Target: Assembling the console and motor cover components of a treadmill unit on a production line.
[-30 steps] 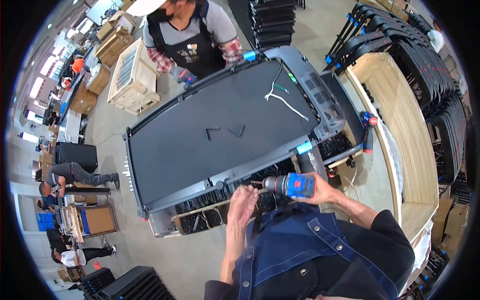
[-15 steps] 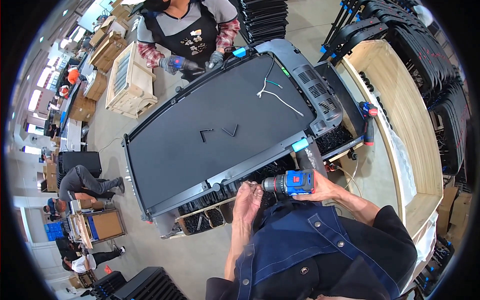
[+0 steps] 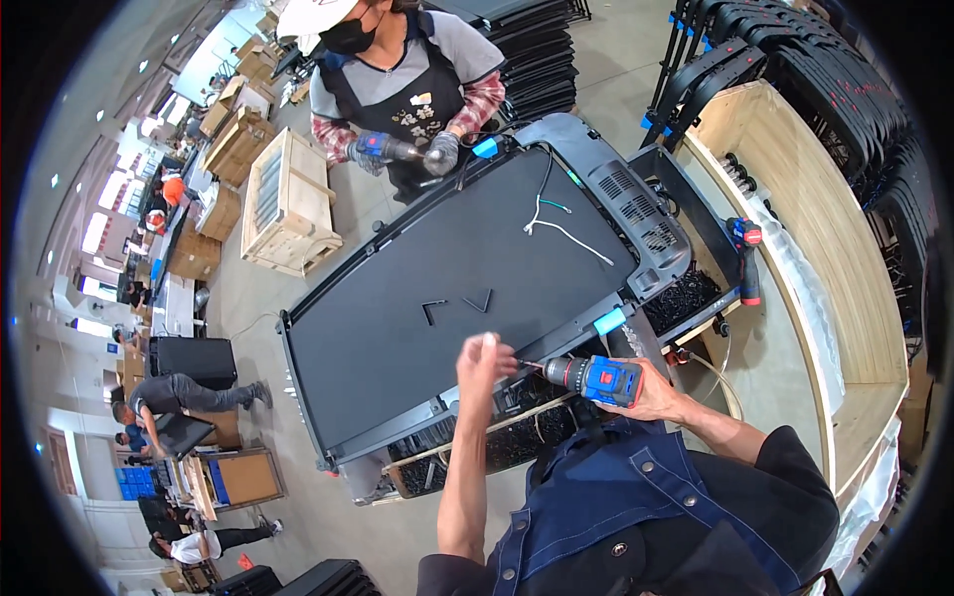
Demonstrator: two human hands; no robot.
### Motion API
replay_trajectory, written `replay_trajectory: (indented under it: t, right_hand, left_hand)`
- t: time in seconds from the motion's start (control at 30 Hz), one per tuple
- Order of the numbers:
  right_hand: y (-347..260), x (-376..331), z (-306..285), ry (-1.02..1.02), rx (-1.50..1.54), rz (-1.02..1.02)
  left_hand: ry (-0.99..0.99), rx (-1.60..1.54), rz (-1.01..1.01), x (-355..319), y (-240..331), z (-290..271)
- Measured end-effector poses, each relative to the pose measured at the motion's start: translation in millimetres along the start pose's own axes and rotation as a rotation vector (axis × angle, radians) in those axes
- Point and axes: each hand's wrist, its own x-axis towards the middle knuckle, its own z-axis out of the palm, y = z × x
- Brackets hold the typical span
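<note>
My right hand (image 3: 653,391) grips a blue and black cordless drill (image 3: 604,381), its bit pointing left. By the tip of the bit is my left hand (image 3: 485,370), fingers curled together; whatever is in them is hidden. Both hands are over the near side rail (image 3: 542,345) of a treadmill (image 3: 388,348) with a black belt and a grey motor cover (image 3: 636,214). Two small black L-shaped pieces, one an L-shaped piece (image 3: 429,312), lie on the belt. A cable with white and green wires (image 3: 564,236) rests near the cover.
Across the treadmill a co-worker (image 3: 412,99) in grey gloves holds another drill (image 3: 386,147). Bins of black parts (image 3: 517,444) sit below the near rail. A red and blue driver (image 3: 745,260) hangs beside a wooden crate (image 3: 835,258) on the right. Black frames (image 3: 795,89) are stacked behind.
My left hand has lifted away from me, its fingers now over the rail edge. The drill has shifted slightly right and down in view. The whole view has tilted a little.
</note>
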Motion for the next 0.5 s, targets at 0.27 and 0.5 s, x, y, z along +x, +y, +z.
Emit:
replay_trajectory:
  t: [0.27, 0.5]
  right_hand:
    - [29.1, -16.3, -2.3, 0.057, 0.012, 0.113]
    - [29.9, -38.2, -13.3, 0.208, 0.232, 0.221]
  left_hand:
    - [0.126, 1.023, 0.428, 92.9, 11.0, 14.7]
    - [0.063, 1.098, 0.710, 57.7, -22.5, 13.2]
